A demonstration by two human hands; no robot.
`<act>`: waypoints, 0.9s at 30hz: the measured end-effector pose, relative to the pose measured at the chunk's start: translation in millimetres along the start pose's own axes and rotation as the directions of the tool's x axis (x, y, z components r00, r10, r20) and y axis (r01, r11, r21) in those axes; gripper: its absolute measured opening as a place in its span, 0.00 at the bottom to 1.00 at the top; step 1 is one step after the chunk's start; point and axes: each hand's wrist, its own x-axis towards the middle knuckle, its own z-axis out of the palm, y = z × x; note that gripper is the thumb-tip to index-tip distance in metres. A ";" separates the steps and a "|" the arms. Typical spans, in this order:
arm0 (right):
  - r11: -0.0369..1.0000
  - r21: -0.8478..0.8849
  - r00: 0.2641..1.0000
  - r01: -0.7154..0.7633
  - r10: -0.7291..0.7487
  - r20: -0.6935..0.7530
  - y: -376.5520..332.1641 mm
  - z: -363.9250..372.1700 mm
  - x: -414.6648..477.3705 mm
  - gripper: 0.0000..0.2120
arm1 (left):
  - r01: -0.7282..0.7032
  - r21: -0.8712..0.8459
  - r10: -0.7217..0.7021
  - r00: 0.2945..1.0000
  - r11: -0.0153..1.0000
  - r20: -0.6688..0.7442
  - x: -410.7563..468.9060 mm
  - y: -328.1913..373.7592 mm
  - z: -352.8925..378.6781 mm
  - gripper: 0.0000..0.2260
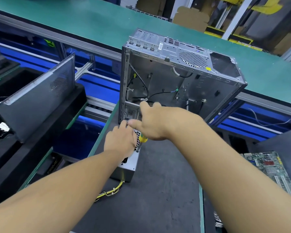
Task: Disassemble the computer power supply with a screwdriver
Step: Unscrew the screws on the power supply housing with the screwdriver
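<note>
Nearest, cable bundle [111,191]: yellow and black, trailed from the power supply [129,167] over the dark surface [166,190].
Power supply: silver box, lay on that surface near its left edge.
Circuit board [269,167]: green, lay off to the right.
Left hand [120,138]: rested on the power supply, fingers bent over its far end.
Right hand [151,123]: blurred; yellow-handled screwdriver [143,139] tucked under the palm, thumb and forefinger stretched out.
Case [183,73]: stood open just behind the hands, loose wires inside.

The blurred right hand [151,121] hides most of the yellow screwdriver [143,139].
</note>
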 end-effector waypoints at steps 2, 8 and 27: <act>1.000 -0.004 0.997 -0.025 0.025 -0.075 -5.9 3.4 2.2 0.20 | -0.011 0.017 0.011 1.000 1.000 -0.015 -0.8 -0.2 0.7 0.15; 0.988 0.069 0.991 0.137 -0.136 -0.020 -0.7 -3.8 -2.2 0.08 | -0.028 -0.037 0.028 1.000 0.999 0.003 -0.9 -0.8 -2.6 0.14; 0.998 0.022 0.993 0.063 -0.060 -0.101 -14.9 6.4 -2.7 0.11 | 0.003 0.004 -0.003 1.000 1.000 0.002 -1.6 -0.7 0.2 0.18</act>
